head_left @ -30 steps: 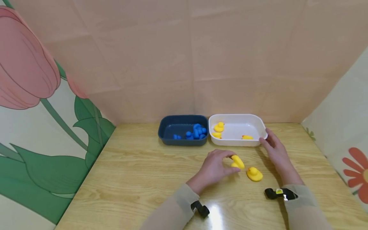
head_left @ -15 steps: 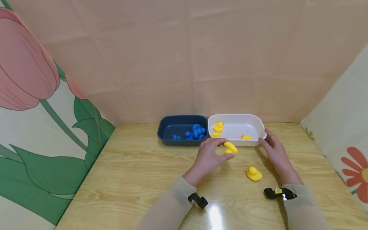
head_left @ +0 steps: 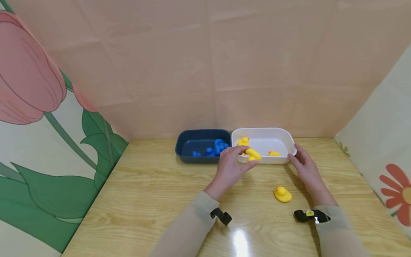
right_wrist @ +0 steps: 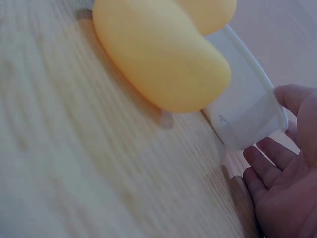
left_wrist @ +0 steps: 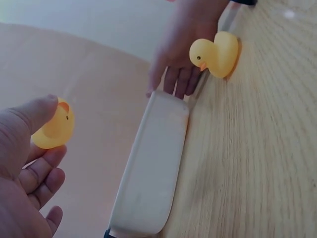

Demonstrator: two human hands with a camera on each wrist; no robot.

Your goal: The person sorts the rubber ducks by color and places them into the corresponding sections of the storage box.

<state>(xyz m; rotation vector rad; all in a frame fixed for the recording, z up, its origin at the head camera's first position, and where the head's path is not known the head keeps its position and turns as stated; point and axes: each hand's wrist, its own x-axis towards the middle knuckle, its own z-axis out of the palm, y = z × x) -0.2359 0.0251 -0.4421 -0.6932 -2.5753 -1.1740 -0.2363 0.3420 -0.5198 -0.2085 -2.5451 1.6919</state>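
My left hand (head_left: 229,167) pinches a yellow rubber duck (head_left: 253,155) between thumb and fingers, above the near edge of the white bin (head_left: 269,160). In the left wrist view that duck (left_wrist: 57,126) is tilted, partly covered by the thumb. At the bin's right end my right hand (head_left: 308,171) holds the corner, thumb in front and fingers round the side. Inside the bin are a duck at the left (head_left: 244,141) and another at the near wall (head_left: 274,154); a third is mostly hidden behind the left hand. One more duck (head_left: 282,194) sits on the table between the forearms.
A dark blue bin (head_left: 192,159) with several small blue figures (head_left: 219,147) adjoins the white bin on its left. Both stand on the wooden table (head_left: 154,189) near the pink back wall (head_left: 212,71). Printed side walls flank the table.
From over the table, my left hand has moved away from me and slightly left with the duck, up to the white bin's near edge. My right hand has stayed at the bin's corner.
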